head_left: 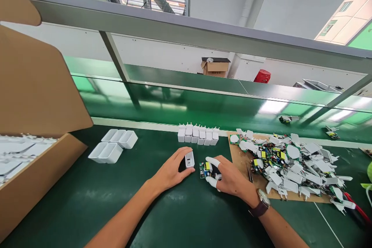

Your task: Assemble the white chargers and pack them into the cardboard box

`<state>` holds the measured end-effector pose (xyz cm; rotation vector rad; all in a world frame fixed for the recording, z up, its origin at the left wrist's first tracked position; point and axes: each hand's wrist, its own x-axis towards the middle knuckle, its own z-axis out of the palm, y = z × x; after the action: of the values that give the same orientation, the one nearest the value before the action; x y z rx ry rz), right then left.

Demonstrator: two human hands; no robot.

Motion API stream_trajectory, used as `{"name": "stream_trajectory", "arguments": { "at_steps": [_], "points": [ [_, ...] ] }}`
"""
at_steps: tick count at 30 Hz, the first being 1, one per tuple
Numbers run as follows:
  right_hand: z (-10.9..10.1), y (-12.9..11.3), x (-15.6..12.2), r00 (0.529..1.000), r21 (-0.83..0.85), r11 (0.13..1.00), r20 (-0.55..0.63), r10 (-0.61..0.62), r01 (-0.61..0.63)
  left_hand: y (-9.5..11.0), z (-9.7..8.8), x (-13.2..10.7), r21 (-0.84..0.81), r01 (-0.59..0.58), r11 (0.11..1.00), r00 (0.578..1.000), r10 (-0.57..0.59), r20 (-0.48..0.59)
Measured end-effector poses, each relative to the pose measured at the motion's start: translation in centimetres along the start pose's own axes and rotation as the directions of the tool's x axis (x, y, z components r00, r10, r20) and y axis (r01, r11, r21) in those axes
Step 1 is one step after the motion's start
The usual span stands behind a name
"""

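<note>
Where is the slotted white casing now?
In the head view's lower middle, the casing is held by the left hand, left of the circuit board in the right hand.

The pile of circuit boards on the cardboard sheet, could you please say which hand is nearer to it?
Right: the right hand is close by the left side of the pile; the left hand is farther left, holding a white casing.

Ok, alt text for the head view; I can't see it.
The left hand holds a white case, the right hand a circuit board, at a green table. Beyond stands a row of white plugs; open cases sit left, a pile of boards and casings right.
</note>
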<state>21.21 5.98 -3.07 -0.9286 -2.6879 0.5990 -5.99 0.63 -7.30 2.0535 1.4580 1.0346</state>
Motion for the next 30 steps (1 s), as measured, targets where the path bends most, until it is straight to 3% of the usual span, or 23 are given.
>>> {"name": "stream_trajectory", "arguments": {
  "at_steps": [4,9,14,18,20,22,24,26,30],
  "points": [
    [0.7,0.5,1.5,0.986,0.311,0.946,-0.100,0.131,-0.094,0.1,-0.2,-0.1,-0.025,0.018,1.000,1.000,-0.018,0.023],
    [3.2,1.9,2.5,0.958,0.658,0.745,-0.130,0.256,-0.110,0.2,0.0,-0.2,-0.093,0.043,0.995,0.999,-0.041,0.015],
    [3.8,2.8,1.7,0.945,0.678,0.725,-0.146,0.293,-0.120,0.4,0.3,0.1,-0.007,0.182,0.983,0.982,-0.182,-0.048],
    [3.3,2.3,1.4,0.905,0.664,0.724,-0.170,0.389,-0.187,1.2,-0.1,0.0,-0.026,0.267,0.963,0.961,-0.264,0.077],
    [3.0,1.9,1.3,0.894,0.618,0.765,-0.222,0.390,-0.180,1.4,-0.1,-0.1,-0.044,0.315,0.948,0.939,-0.305,0.157],
    [2.8,1.4,1.1,0.883,0.550,0.824,-0.311,0.351,-0.133,1.3,0.1,-0.1,-0.044,0.317,0.947,0.936,-0.305,0.173],
    [2.6,0.8,0.8,0.869,0.481,0.876,-0.417,0.268,-0.039,1.1,0.4,0.0,-0.011,0.238,0.971,0.967,-0.235,0.097],
    [2.4,0.3,0.5,0.846,0.406,0.908,-0.517,0.133,0.105,0.8,0.6,0.2,0.065,0.086,0.994,0.996,-0.085,-0.020],
    [2.5,-0.6,0.0,0.801,0.279,0.903,-0.588,-0.108,0.327,0.7,0.8,0.5,0.173,-0.164,0.971,0.973,0.187,-0.131]
  ]
}}
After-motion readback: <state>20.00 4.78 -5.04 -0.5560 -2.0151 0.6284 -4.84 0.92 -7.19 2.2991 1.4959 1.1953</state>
